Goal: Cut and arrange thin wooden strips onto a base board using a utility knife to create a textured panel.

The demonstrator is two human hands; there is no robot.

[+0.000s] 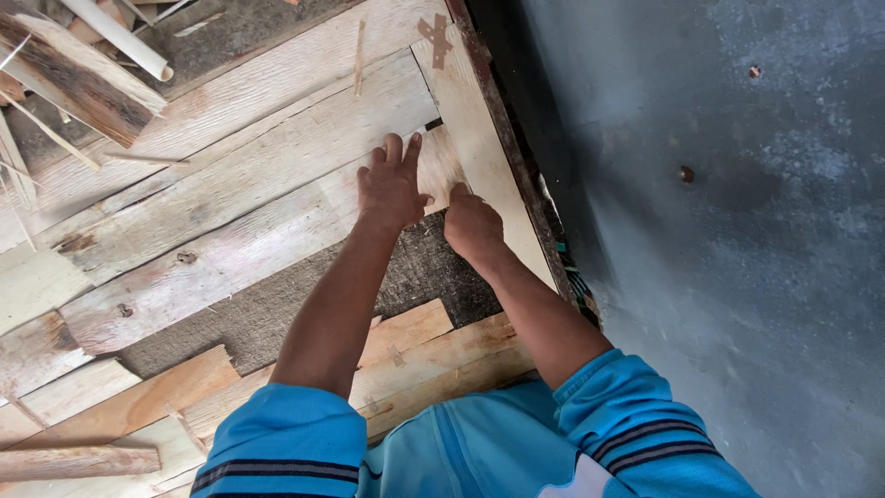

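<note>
A small pale wooden piece (437,168) sits between long planks, against a light board (479,138) that runs along the wall. My left hand (391,186) lies flat on it and on the plank beside it, fingers spread. My right hand (472,226) is closed in a fist and presses on the near end of the same piece. Both arms wear blue sleeves with dark stripes.
Rough wooden planks (221,184) lie side by side over a dark mat (277,304). Shorter planks (433,360) lie near my body. Scrap wood and a white pipe (120,37) pile up at the top left. A grey wall (737,231) stands on the right.
</note>
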